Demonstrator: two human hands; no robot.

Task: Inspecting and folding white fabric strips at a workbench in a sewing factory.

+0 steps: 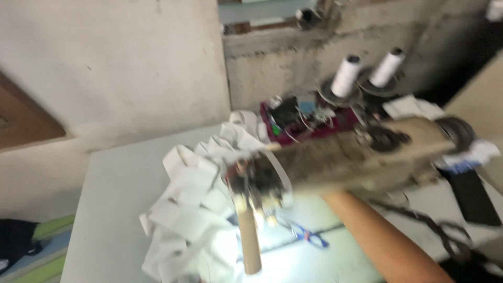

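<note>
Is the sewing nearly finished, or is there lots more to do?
Hard to tell; the picture is blurred. A pile of white fabric pieces sits left of the sewing machine, sewn or not I cannot tell. One forearm reaches under the machine; its hand is hidden. Two thread spools look full.

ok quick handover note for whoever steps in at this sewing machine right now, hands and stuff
Right hand: only the forearm shows, reaching under the sewing machine; the hand itself is hidden.
Left hand: not in view.
A pile of white cloth pieces lies left of the needle end, on the white table under the machine's lamp.
Blue scissors lie by the needle.
Two white thread cones stand behind.
Picture is blurred, so what is sewn and what is left cannot be told.
</note>
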